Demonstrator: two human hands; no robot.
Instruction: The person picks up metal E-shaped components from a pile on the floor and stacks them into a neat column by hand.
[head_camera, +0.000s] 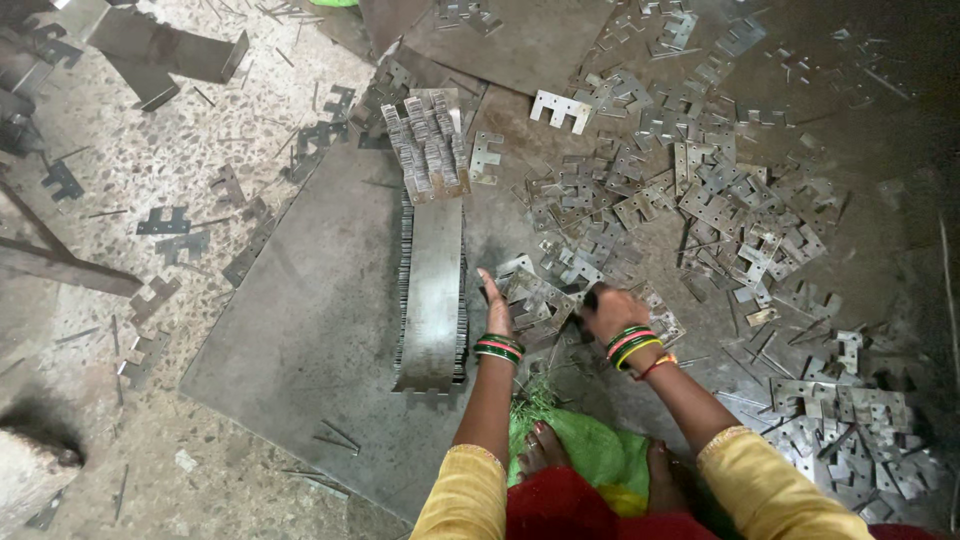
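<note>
Steel is spread everywhere in the head view: a large flat metal sheet (310, 330) is laid on the speckled floor (150, 150), and stamped metal brackets (700, 190) are heaped across its far right part and beyond its right edge. A long row of stacked brackets (432, 290) is lined up on edge down the middle of the sheet, running from its near edge toward the far edge, and a shorter bundle of brackets (430, 145) is set at the far end of that row. Just right of the row, a small clump of brackets (535, 300) is being gathered between both hands. The left hand (495, 300) is held open and upright, palm turned to the clump and touching its left side. The right hand (610, 310) is curled over the clump's right side; whether anything is gripped cannot be told. Coloured bangles (500, 347) are worn on both wrists. More loose brackets (850, 420) are piled at the near right, and dark offcuts (165, 220) are scattered on the floor to the left.
</note>
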